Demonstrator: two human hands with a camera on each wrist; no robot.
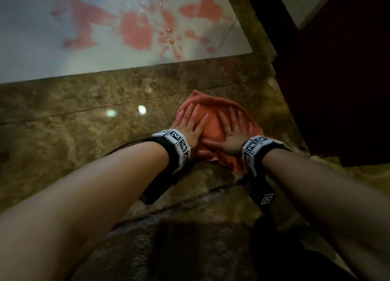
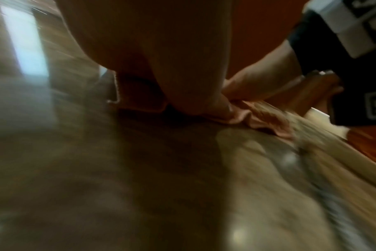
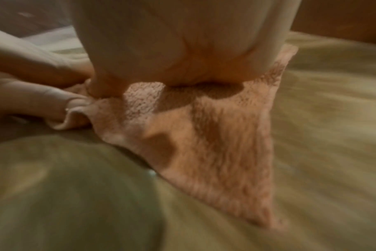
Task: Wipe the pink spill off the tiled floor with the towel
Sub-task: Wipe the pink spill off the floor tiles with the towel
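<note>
An orange-pink towel (image 1: pixel 213 120) lies bunched on the brown marble border, below the white tiled floor (image 1: pixel 31 55). Both hands lie flat on top of it with fingers straight and spread: my left hand (image 1: pixel 191 120) on its left half, my right hand (image 1: pixel 232 128) on its right half. The pink spill (image 1: pixel 137 29) spreads in blotches and droplets over the white tile, well beyond the towel. In the right wrist view a corner of the towel (image 3: pixel 215 144) trails on the marble toward the camera. In the left wrist view the towel's edge (image 2: pixel 255 117) shows under the palm, blurred.
A brown marble border (image 1: pixel 73 112) runs between me and the white tile. A dark wooden door or panel (image 1: pixel 337 69) stands close on the right. My knee or dark clothing (image 1: pixel 190 249) fills the bottom of the head view.
</note>
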